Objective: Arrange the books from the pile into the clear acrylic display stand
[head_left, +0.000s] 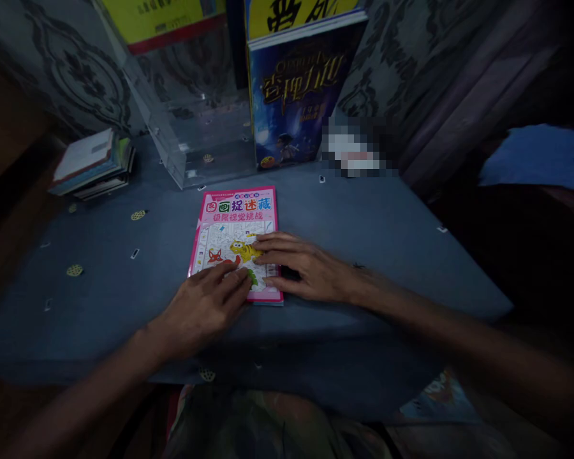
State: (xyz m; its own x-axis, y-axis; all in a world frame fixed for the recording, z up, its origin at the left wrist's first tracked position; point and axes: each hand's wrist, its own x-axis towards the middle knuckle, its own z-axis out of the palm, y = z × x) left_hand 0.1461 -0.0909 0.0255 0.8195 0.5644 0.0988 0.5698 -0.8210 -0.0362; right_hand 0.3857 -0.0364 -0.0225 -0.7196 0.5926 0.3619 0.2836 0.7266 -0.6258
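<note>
A pink-bordered picture book (239, 217) lies closed and face up near the middle of the table, with Chinese characters and cartoon animals on its cover. My left hand (210, 303) rests over the book's lower left part, fingers stretched out across the cover. From the right, my right hand (301, 264) lies on the cover's right side, its fingers apart. Neither hand grips the book; both touch its top. A thin edge of something light blue shows under the book's bottom right corner.
On the cloth-covered table (363, 229) stands a clear acrylic holder (172, 127) at the back. Beside it a dark blue book (306, 89) is upright. A small stack of books (90, 162) sits at back left. A blurred-out item (354, 150) lies at back right.
</note>
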